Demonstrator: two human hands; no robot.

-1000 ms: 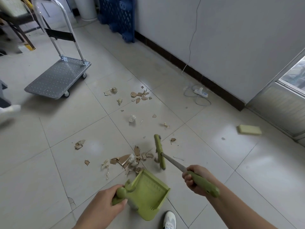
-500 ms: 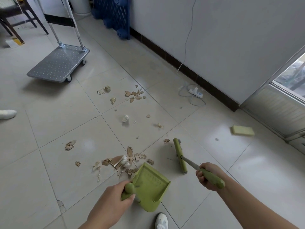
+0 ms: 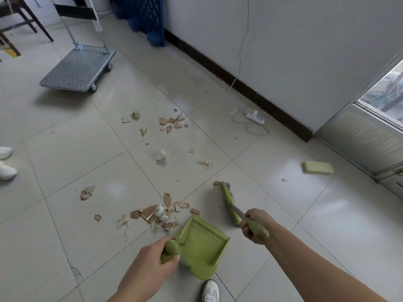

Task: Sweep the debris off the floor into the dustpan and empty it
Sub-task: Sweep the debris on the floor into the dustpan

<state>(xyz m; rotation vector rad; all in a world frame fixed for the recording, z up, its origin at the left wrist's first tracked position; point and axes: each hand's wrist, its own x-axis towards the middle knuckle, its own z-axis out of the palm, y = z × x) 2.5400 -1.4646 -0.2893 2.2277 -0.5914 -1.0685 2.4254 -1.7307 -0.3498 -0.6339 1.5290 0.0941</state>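
Fingers [image 3: 162, 241] of the left hand [image 3: 150, 264] are curled tight round the knobby handle [image 3: 171, 247] of the dustpan [image 3: 202, 249], thumb wrapped over it. Right fingers [image 3: 246, 229] are clamped round the brush grip [image 3: 258, 231], right hand [image 3: 254, 225] just beside the pan's far corner.

The pan sits low with its open lip pointed at the main pile [image 3: 157, 214] of torn cardboard and crumpled wrap, lip just beside the nearest scraps. Can't tell if the edge is actually flat on the floor [image 3: 305, 214]. The brush [image 3: 227, 202] has its head down on the tile to the right of the pile, one lone scrap [image 3: 216, 183] at its tip. Nothing's in the pan yet as far as I can see.

Handling-wise, I'd say this stuff is super light: cardboard flakes and wrap that'll skitter or flip if you whack them, so short gentle strokes. The pan looks like stiff plastic, easy one-handed by that knob, but the lip wants pressing down or bits slide under.

More bits [image 3: 172, 123] are scattered well away toward the wall, and another chunk [image 3: 87, 192] sits off to the left. A sponge [image 3: 317, 167] and a power strip [image 3: 255, 117] lie off right.
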